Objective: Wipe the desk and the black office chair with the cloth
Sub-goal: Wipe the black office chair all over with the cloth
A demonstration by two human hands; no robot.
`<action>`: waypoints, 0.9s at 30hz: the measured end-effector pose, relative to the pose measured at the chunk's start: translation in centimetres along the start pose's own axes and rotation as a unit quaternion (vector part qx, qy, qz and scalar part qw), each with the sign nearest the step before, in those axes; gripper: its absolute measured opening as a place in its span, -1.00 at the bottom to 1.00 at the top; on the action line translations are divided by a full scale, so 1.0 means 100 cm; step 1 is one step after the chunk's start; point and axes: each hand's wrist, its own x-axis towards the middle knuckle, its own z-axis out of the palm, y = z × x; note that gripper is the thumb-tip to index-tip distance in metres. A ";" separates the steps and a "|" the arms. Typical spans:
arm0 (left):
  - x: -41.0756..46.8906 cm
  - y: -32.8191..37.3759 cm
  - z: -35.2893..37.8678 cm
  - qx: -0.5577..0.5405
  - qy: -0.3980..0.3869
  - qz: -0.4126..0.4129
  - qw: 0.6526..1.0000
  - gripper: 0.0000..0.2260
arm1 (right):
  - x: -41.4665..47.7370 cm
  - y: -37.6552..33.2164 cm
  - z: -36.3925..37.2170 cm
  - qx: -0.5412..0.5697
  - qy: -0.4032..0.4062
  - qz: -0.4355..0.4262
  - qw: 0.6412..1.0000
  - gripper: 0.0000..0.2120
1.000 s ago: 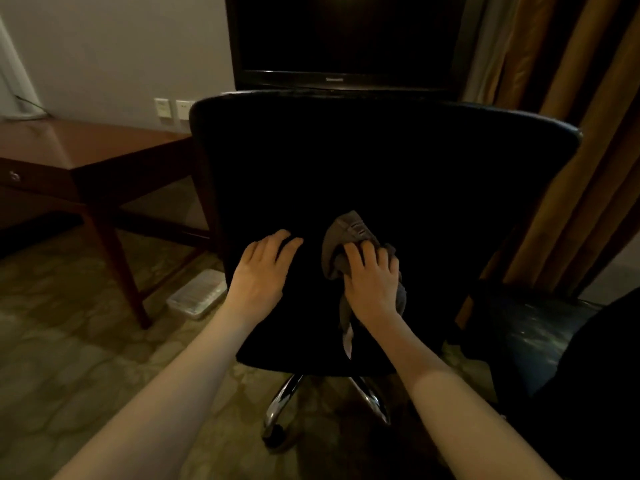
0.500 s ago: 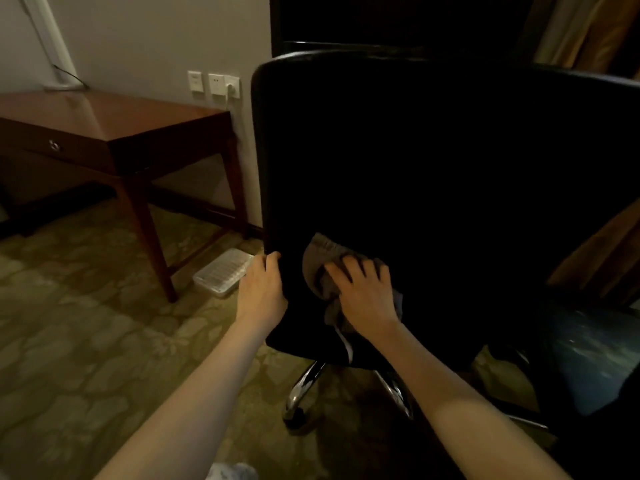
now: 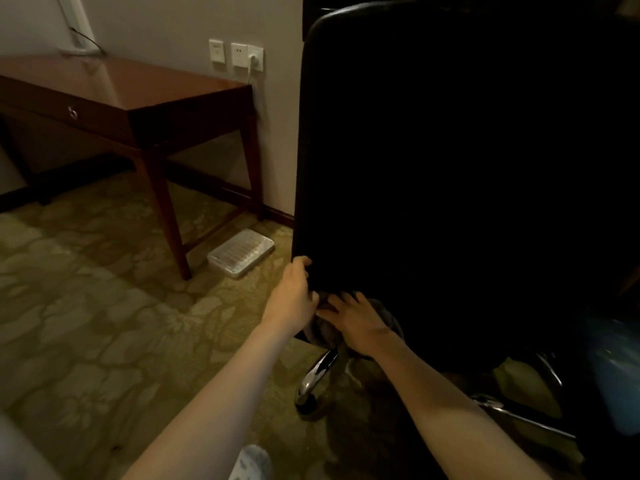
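Both hands lower now, at the chair (image 3: 450, 168) back's bottom edge. Your left hand (image 3: 294, 299) grips its side; your right hand (image 3: 356, 323) presses the cloth (image 3: 323, 332), fingers spread.

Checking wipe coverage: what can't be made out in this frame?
Head view:
cloth: mostly under the right hand, dim.
Fingertips of the left hand: wrapped behind the edge of the black office chair.
seat: hidden behind its backrest.
desk: left end cut off by frame edge.
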 end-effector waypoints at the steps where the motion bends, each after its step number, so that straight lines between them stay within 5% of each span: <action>1: -0.002 -0.003 0.001 -0.006 0.001 -0.003 1.000 -0.62 | -0.005 0.000 0.002 0.042 0.021 0.026 0.999 -0.40; 4: -0.007 -0.008 0.004 -0.043 0.000 -0.032 0.999 -0.72 | -0.018 0.002 -0.006 0.263 0.122 0.112 0.950 -0.41; 10: -0.027 0.018 0.021 -0.231 -0.078 -0.055 0.968 -0.59 | -0.033 -0.001 -0.040 0.560 0.226 0.285 0.744 -0.47; 12: -0.032 0.022 0.023 -0.356 -0.093 -0.078 0.927 -0.57 | -0.038 -0.002 -0.049 0.633 0.223 0.306 0.675 -0.48; 15: -0.034 0.031 0.024 -0.539 -0.107 -0.118 0.827 -0.39 | -0.046 0.002 -0.066 0.699 0.208 0.294 0.618 -0.51; 18: -0.033 0.051 0.019 -0.608 -0.049 -0.131 0.782 -0.25 | -0.058 0.008 -0.096 0.805 0.193 0.234 0.511 -0.63; 19: -0.032 0.057 0.014 -0.619 -0.020 -0.141 0.773 -0.24 | -0.062 0.010 -0.108 0.810 0.187 0.222 0.509 -0.64; 20: -0.031 0.060 0.012 -0.618 0.012 -0.148 0.772 -0.27 | -0.066 0.014 -0.120 0.769 0.188 0.220 0.570 -0.62; 22: -0.032 0.066 0.008 -0.596 0.090 -0.155 0.783 -0.38 | -0.074 0.026 -0.144 0.496 0.222 0.220 0.810 -0.55; 23: -0.031 0.069 0.007 -0.573 0.135 -0.156 0.793 -0.41 | -0.077 0.033 -0.158 0.315 0.268 0.215 0.885 -0.52; 25: -0.030 0.077 0.007 -0.512 0.225 -0.128 0.819 -0.40 | -0.080 0.041 -0.182 0.129 0.332 0.185 0.916 -0.48; 27: -0.024 0.087 0.003 -0.431 0.282 -0.071 0.854 -0.39 | -0.073 0.043 -0.190 0.030 0.279 0.193 0.940 -0.42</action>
